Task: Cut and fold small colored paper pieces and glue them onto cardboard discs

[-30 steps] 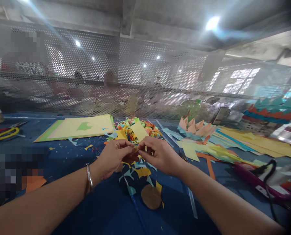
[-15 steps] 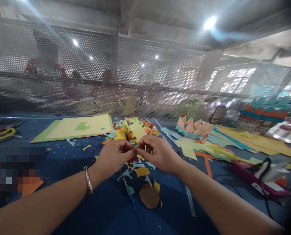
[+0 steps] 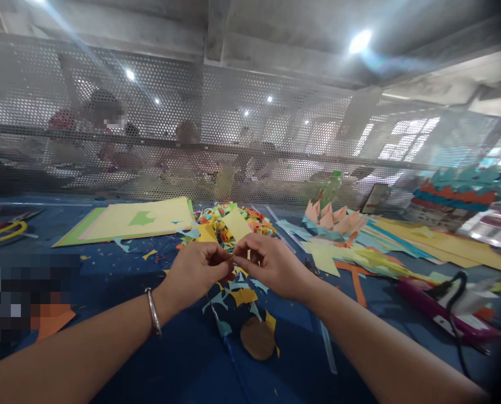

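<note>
My left hand [image 3: 195, 272] and my right hand [image 3: 267, 264] meet fingertip to fingertip above the blue table [image 3: 157, 359]. Both pinch the lower edge of a small yellow paper piece [image 3: 237, 224] that sticks up between them. A silver bangle [image 3: 152, 320] circles my left wrist. Beneath the hands lie yellow and teal paper offcuts [image 3: 237, 294] and a brown cardboard disc [image 3: 257, 338].
A stack of yellow and green sheets [image 3: 136, 220] lies at back left, a heap of coloured scraps [image 3: 216, 220] behind the hands. Folded orange paper points [image 3: 332, 216] and long yellow sheets [image 3: 444, 244] are at right, a pink tool with black cable [image 3: 447, 306] nearer. Yellow-handled scissors [image 3: 1, 231] lie far left. People sit beyond a perforated metal screen [image 3: 233, 129].
The hands stay pinched together on the yellow piece with only small finger shifts. A person behind the screen at left has moved to the right.
</note>
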Available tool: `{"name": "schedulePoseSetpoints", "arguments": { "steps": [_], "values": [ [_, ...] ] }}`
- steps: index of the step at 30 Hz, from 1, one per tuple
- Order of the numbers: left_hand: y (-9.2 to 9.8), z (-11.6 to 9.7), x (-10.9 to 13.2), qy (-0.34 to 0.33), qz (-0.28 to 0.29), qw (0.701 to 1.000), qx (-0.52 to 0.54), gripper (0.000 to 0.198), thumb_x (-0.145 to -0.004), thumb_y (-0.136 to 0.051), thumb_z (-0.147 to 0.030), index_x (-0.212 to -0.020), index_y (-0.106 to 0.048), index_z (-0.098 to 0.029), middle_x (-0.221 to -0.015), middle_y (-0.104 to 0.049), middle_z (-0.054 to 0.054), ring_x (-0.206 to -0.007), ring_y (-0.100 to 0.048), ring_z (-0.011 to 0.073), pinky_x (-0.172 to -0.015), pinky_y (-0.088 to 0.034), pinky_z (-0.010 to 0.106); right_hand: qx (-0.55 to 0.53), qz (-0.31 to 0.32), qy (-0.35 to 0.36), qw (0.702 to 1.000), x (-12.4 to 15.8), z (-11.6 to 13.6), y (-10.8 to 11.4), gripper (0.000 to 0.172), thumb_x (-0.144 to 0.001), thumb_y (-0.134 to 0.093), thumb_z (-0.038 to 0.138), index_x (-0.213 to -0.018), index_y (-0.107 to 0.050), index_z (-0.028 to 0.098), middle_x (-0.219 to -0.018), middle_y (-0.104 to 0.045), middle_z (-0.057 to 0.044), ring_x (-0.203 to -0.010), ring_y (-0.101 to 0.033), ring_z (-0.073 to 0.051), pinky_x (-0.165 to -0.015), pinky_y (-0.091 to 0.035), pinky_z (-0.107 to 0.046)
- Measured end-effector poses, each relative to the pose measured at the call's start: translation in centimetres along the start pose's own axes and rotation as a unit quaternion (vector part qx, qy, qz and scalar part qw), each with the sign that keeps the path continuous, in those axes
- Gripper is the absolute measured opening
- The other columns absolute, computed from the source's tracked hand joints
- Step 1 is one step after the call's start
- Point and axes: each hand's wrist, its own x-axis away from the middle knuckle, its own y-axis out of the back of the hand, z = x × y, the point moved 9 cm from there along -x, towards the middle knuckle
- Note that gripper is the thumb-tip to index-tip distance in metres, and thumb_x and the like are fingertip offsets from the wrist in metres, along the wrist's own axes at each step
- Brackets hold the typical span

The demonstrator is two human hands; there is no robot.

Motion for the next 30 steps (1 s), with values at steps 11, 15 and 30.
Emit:
{"name": "schedulePoseSetpoints", "arguments": {
  "steps": [11, 15, 30],
  "values": [
    [-1.3, 0.9, 0.1, 0.053, 0.065, 0.993, 0.084, 0.006, -0.068, -0.064, -0.023, -0.068, -0.064, -0.016, -0.062, -0.067, 0.001, -0.055, -0.059, 0.0107, -0.058, -0.045, 0.024, -0.019, 0.005, -0.014, 1.000, -0.1, -0.1, 0.1, 0.005, -0.082, -0.055, 0.019, -0.077, -0.058, 0.018, -0.065, -0.054, 0.002, -0.055, -0.045, -0.010, -0.051, -0.036, -0.023],
    [-1.1, 0.6, 0.1, 0.036, 0.063, 0.995, 0.068, 0.010, -0.070, -0.064, -0.025, -0.064, -0.064, -0.017, -0.062, -0.068, 0.002, -0.055, -0.058, 0.0108, -0.057, -0.045, 0.024, -0.035, 0.004, -0.011, 0.999, -0.1, 0.0, 0.2, 0.006, -0.081, -0.054, 0.018, -0.076, -0.057, 0.018, -0.066, -0.054, 0.002, -0.055, -0.045, -0.009, -0.051, -0.036, -0.022],
    [-1.1, -1.2, 0.4, -0.015, 0.082, 0.996, -0.004, 0.028, -0.079, -0.060, -0.037, -0.061, -0.064, -0.016, -0.055, -0.066, 0.002, -0.051, -0.059, 0.0103, -0.052, -0.045, 0.022, -0.074, 0.031, -0.027, 0.996, 0.1, 0.0, 0.2, 0.006, -0.082, -0.054, 0.019, -0.076, -0.057, 0.017, -0.061, -0.049, 0.004, -0.054, -0.041, -0.009, -0.050, -0.034, -0.022]
  ]
}}
